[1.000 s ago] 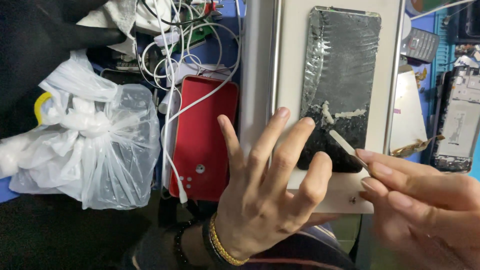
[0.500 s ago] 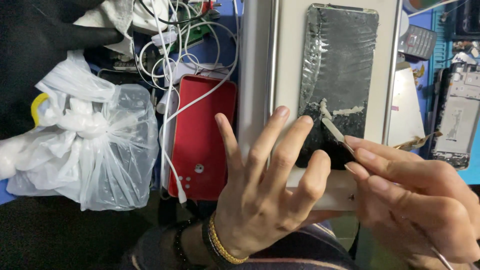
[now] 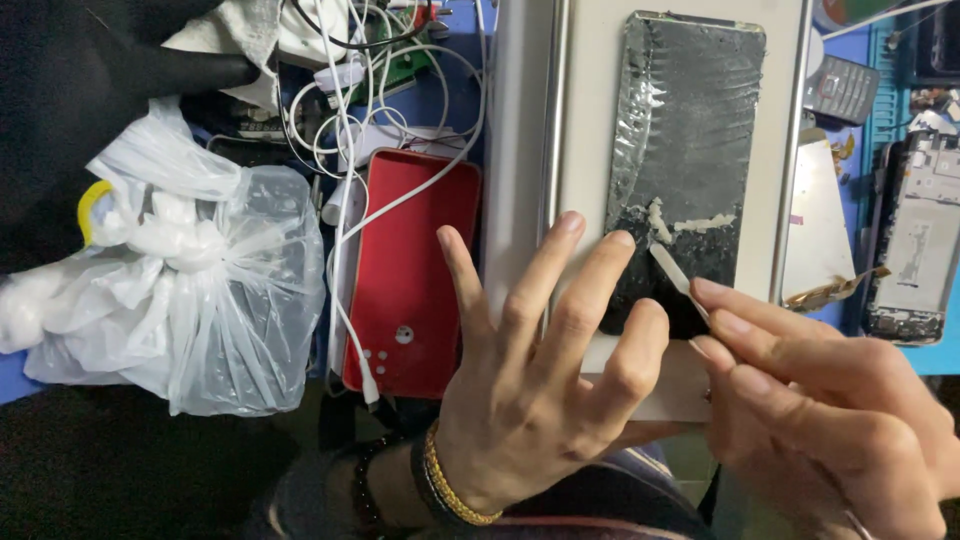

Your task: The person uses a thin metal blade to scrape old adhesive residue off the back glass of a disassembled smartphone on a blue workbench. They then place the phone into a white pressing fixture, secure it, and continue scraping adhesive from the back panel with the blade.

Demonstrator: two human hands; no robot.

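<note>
A dark phone screen panel [image 3: 690,140], smeared with pale glue residue, lies on a light metal plate [image 3: 590,110]. My left hand [image 3: 545,380] rests on the plate with fingers spread, its fingertips pressing the panel's lower left corner. My right hand [image 3: 830,400] pinches a thin pale scraper blade [image 3: 672,268] whose tip touches the residue near the panel's lower edge.
A red phone case [image 3: 405,280] lies left of the plate with white cables [image 3: 380,120] over it. A crumpled plastic bag [image 3: 170,290] sits far left. An opened phone frame [image 3: 915,240] and a small keypad part [image 3: 845,90] lie at the right on a blue mat.
My right hand has pushed the scraper blade up and left along the panel's lower part. My left hand has stayed in place, holding the panel down.
</note>
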